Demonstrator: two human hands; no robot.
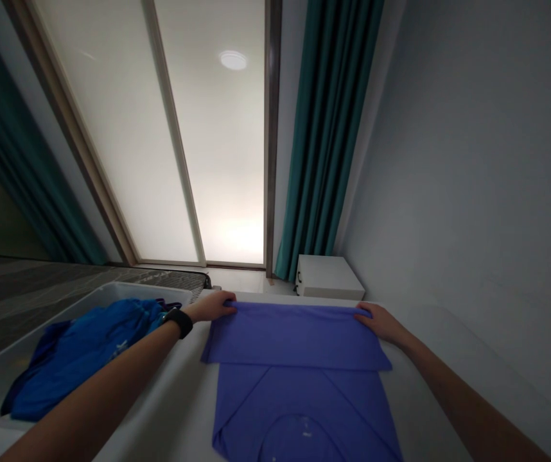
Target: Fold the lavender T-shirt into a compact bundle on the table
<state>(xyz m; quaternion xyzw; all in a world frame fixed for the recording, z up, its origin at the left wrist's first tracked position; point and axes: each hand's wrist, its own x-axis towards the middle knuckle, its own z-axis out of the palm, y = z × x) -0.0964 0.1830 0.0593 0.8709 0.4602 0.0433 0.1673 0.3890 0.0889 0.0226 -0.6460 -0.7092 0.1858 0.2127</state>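
A purple-blue T-shirt (299, 337) lies on the white table (174, 410), its neckline towards me and its sides turned inward. The far part is folded over and lies across the body as a wide band. My left hand (212, 306) pinches the far left corner of that fold; a dark watch is on this wrist. At the far right corner, my right hand (381, 322) pinches the same folded edge. The fabric between both hands is stretched fairly straight. The shirt's nearest part runs out of view at the bottom.
Left of the shirt, a clear plastic bin (112, 290) holds blue clothing (97, 340); my left forearm passes over its near side. Beyond the table stand a white cabinet (331, 273), a teal curtain (328, 141) and frosted sliding doors (218, 160). A grey wall (472, 160) borders the right.
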